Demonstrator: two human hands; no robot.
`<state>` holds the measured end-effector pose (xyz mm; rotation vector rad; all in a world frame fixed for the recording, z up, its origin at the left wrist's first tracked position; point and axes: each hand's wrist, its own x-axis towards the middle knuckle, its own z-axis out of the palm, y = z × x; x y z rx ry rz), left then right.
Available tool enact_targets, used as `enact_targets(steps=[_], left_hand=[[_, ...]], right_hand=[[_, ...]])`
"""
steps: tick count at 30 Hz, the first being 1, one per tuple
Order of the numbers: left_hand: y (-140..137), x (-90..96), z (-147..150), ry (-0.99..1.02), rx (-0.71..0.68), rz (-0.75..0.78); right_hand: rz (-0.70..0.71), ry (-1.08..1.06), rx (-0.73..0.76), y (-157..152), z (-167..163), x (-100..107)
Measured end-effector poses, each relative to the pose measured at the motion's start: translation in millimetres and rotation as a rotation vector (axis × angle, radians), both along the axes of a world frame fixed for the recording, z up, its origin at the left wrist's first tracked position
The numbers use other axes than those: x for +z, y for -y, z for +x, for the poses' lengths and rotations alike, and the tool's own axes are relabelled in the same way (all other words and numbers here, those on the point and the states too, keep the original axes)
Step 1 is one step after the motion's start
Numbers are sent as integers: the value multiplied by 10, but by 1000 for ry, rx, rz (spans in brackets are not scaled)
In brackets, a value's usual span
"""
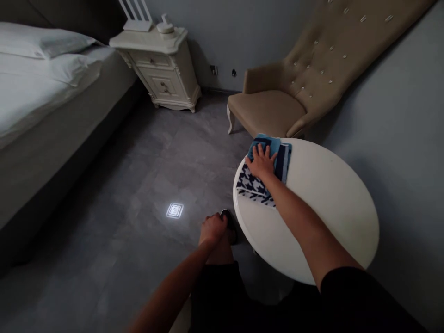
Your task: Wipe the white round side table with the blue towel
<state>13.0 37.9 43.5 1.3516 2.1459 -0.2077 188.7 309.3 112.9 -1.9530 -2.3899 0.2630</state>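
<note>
My right hand [261, 162] lies flat with its fingers spread on a folded cloth that looks like a towel [283, 159]. The towel is patterned in blue, dark navy and white, with a houndstooth part nearest me. It rests at the far left edge of a round white table [333, 199], and my right forearm reaches across the tabletop. Left of the table, my left hand [212, 229] rests on my bent knee, its fingers curled over it.
A tan tufted armchair [270, 108] stands behind the table. Further back is a white nightstand [166, 83] holding a white lidded container [165, 28]. A bed [41, 97] fills the left side. A bright square light patch [175, 210] shows on the grey floor [132, 231].
</note>
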Motion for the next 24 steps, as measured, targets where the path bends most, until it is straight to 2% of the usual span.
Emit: enact_targets(steps=[3,6,9,12,15,18,24], left_hand=[[-18,-37,-27,2,18,-15],[-16,-75,-48,-14,19,-5],[-17,-72,-50,-22,18,6],[-30,-29,-37,-24,30,-8],[-40,2,-18,-20,27,-7],[-37,1,0,-11,25,6],[-10,21,73,-5,20,31]], right_hand=[[14,12,-78,-537,203,-25],[8,10,-142,-862,358,-29],[12,12,-161,-968,422,-16],[13,19,-147,-924,424,-15],[18,40,-109,-751,400,-32],[34,59,-56,-416,348,-34],[8,18,53,676,166,46]])
